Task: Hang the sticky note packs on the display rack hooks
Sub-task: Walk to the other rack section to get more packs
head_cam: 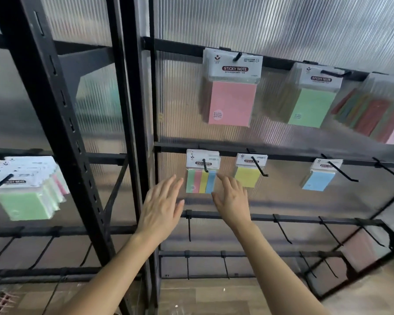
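Both hands are up at the mid rail of the black rack [55, 87]. The left hand [162, 205] and right hand [231, 201] are apart, fingers straight and loosely spread, gripping nothing, one on each side of the striped pack [201, 178]. That pack (green, pink, yellow, blue strips) hangs on a hook [205, 165] at the left end of the mid rail, w/ the hook tip poking out through its white header. The right thumb covers the pack's lower right corner and the forefinger tip sits at its right edge; can't tell if either touches. Left fingertips are just beside its left edge, contact unclear too. Same rail, further right: yellow pack [248, 176], then blue pack [321, 178], each on its own hook. On the top rail are a pink pack [232, 96] w/ a readable "STICKY NOTE" label, a green pack [314, 103] that is blurred, and a multi-strip pack [378, 114] smeared and cut off by the right frame edge. More packs seem to hang behind the front ones on the top rail, count not readable. In the left bay, a fanned bunch of green packs [25, 192] shares one hook, labels too blurred to read. Lower rails carry more hooks [282, 228]. The ribbed translucent panel [282, 26] behind only shows vague shapes. Wood floor [214, 298] is at the bottom, w/ something reddish in the left corner that I can't make out.
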`<move>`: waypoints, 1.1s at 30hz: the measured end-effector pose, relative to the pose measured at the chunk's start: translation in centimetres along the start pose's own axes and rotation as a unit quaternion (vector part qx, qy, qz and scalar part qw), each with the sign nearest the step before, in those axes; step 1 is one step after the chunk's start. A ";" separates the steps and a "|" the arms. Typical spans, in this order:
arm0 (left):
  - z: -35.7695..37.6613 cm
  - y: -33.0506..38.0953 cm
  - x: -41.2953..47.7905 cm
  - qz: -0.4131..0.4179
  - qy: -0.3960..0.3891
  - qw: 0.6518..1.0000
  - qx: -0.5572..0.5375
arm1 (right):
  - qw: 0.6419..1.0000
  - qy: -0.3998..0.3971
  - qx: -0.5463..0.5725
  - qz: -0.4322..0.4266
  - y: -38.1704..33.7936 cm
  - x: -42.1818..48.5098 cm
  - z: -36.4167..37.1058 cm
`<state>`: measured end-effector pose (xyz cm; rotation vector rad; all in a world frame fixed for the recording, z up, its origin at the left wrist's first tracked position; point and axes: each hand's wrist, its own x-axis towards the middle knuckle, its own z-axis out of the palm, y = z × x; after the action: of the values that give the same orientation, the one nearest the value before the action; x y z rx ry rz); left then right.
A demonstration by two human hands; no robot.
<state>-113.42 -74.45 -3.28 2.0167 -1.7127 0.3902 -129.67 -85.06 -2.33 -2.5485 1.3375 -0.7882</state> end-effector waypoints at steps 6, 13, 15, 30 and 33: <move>0.1 0.6 -3.2 0.033 -0.017 0.999 -0.007 | 1.000 -0.010 0.001 0.007 -1.1 -5.7 0.6; -0.4 0.6 -8.4 0.084 -0.036 0.996 0.016 | 0.999 -0.036 0.001 0.034 -4.2 -12.0 1.9; -0.4 0.5 -10.0 0.097 -0.031 0.995 0.017 | 0.999 -0.038 0.002 0.032 -5.0 -13.8 2.2; -3.9 1.2 -20.9 0.019 -0.056 0.997 0.040 | 0.989 -0.144 -0.039 0.001 -9.0 -22.5 1.8; -5.9 1.1 -24.0 -0.013 -0.060 0.996 0.064 | 0.988 -0.149 -0.027 -0.016 -10.4 -24.6 1.7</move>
<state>-118.44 -51.14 -9.97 2.1933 -1.7710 0.3857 -132.65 -59.37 -9.21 -2.6047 1.2386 -0.3594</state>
